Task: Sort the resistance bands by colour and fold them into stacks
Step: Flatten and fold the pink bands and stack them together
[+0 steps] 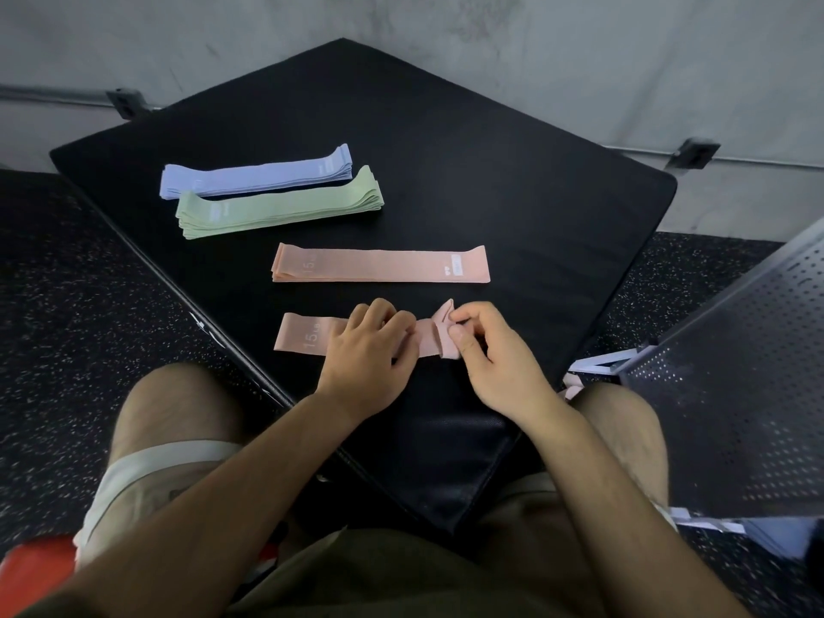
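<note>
On the black mat (490, 180) lie a stack of lilac-blue bands (254, 173), a stack of green bands (276, 205) just in front of it, and a flat pink stack (379, 264) nearer to me. A single pink band marked 15 (303, 334) lies closest. My left hand (370, 354) presses down on its middle with fingers bent over it. My right hand (495, 350) pinches the band's right end, which is crumpled and lifted off the mat.
A perforated dark metal bench (735, 372) stands at the right. Speckled rubber floor (89, 305) surrounds the mat, and a grey wall runs behind it. My knees flank the mat's near corner. A red object (31, 568) sits at the bottom left.
</note>
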